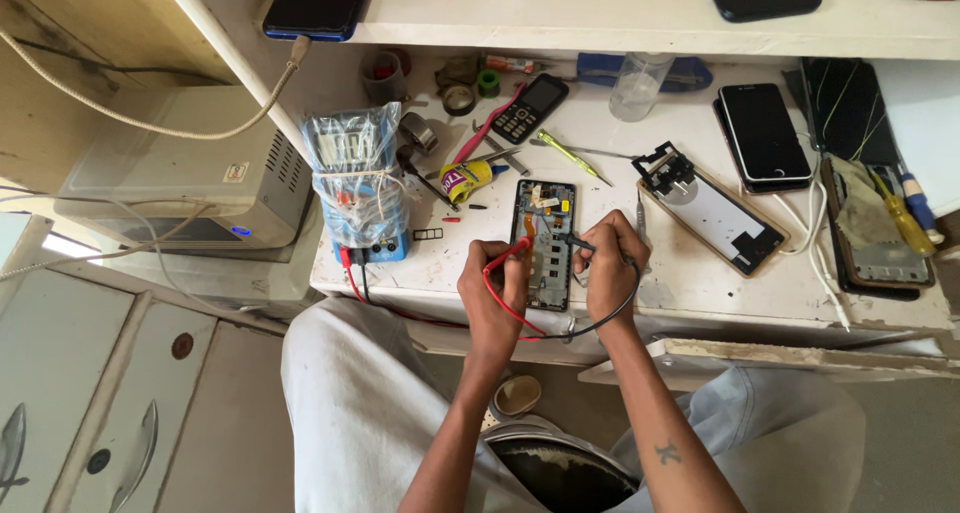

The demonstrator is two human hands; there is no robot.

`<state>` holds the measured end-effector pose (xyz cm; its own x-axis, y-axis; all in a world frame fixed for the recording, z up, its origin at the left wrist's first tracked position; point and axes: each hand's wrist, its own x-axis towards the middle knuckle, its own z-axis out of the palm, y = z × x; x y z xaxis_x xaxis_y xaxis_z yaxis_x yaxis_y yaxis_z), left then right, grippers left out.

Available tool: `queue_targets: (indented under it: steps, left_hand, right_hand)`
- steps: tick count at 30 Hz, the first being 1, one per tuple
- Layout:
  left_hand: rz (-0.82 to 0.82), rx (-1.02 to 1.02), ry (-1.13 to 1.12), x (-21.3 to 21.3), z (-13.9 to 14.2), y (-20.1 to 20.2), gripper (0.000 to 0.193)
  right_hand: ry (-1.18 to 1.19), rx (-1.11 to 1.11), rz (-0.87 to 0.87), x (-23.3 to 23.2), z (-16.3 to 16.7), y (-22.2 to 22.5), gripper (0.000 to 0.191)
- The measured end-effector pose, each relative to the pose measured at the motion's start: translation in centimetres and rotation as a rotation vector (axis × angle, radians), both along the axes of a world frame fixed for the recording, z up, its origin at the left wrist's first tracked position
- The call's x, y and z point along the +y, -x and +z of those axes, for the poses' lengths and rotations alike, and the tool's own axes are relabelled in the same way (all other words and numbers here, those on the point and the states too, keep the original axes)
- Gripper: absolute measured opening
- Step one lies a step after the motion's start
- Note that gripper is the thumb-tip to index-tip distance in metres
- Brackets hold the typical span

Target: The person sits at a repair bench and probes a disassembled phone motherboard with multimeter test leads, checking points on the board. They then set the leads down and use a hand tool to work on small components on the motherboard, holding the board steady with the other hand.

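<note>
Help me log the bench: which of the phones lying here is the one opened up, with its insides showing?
The opened phone under both hands, its circuitry exposed. The keypad phone and black smartphone behind it are closed.

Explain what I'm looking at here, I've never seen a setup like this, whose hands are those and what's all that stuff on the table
This is one picture from a camera worn on a person's head, looking down at their own two bare hands over a white worktable. The left hand holds a red probe and the right hand holds a black probe. Both tips touch the inside of an opened phone lying flat between the hands. Red and black wires run from the probes to a blue meter wrapped in clear plastic on the left. Around it lie a small keypad phone, a yellow-green screwdriver, a yellow glue tube, a phone back cover, a black smartphone and a clear bottle.
</note>
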<state>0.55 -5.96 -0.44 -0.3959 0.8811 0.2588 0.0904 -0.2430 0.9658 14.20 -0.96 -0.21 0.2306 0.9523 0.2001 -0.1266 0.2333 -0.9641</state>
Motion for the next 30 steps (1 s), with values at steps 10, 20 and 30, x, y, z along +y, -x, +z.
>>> queue_targets:
  steps: [10, 20, 30]
  left_hand:
    - [0.002, 0.009, 0.016, 0.04, 0.11, 0.00, 0.021]
    - [-0.001, 0.020, -0.011, -0.03, 0.19, 0.06, 0.021]
    - [-0.023, -0.016, -0.003, -0.05, 0.06, 0.13, 0.018]
  right_hand:
    - [0.006, 0.033, 0.018, -0.19, 0.34, 0.00, 0.021]
    - [0.010, 0.018, 0.008, -0.06, 0.12, -0.08, 0.021]
    - [0.002, -0.002, 0.008, 0.14, -0.28, -0.18, 0.023]
